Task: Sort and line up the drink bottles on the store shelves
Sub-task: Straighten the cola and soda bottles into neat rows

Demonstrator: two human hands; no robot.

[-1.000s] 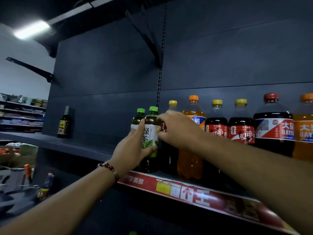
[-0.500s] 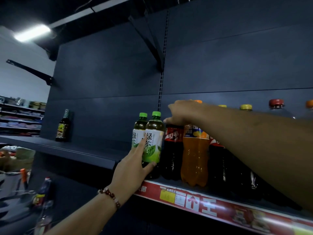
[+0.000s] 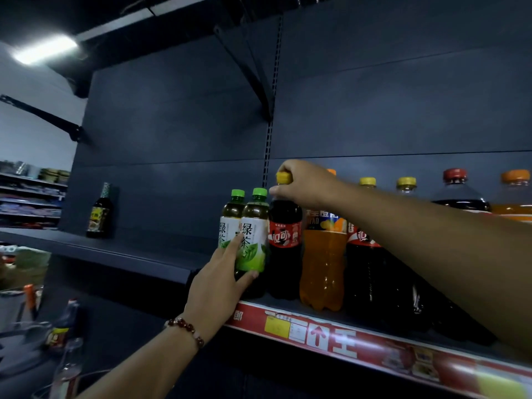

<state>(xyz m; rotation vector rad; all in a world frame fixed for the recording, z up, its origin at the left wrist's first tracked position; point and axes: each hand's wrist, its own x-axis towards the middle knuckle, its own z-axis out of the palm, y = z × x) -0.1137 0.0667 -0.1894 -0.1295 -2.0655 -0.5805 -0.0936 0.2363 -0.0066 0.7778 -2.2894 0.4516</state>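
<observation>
Two green-capped green tea bottles stand side by side on the shelf (image 3: pixel 331 338). My left hand (image 3: pixel 217 286) grips the nearer green tea bottle (image 3: pixel 253 237) low on its label; the second green tea bottle (image 3: pixel 230 223) sits just behind it. To their right stands a cola bottle (image 3: pixel 285 243) with a yellow cap, and my right hand (image 3: pixel 305 184) grips that cap from above. Beyond it stand an orange soda bottle (image 3: pixel 324 254) and more cola bottles (image 3: pixel 365 254), partly hidden by my right forearm.
Larger bottles with red (image 3: pixel 454 175) and orange (image 3: pixel 515 177) caps stand at the far right. A lone dark sauce bottle (image 3: pixel 99 211) stands at the back of the left shelf section. Below left is a cart with bottles (image 3: pixel 62 332). A bracket (image 3: pixel 253 73) juts out overhead.
My right hand rose from the bottle bodies to the yellow cap of the cola bottle. My left hand slid lower on the green tea bottle. The view moved closer and tilted up.
</observation>
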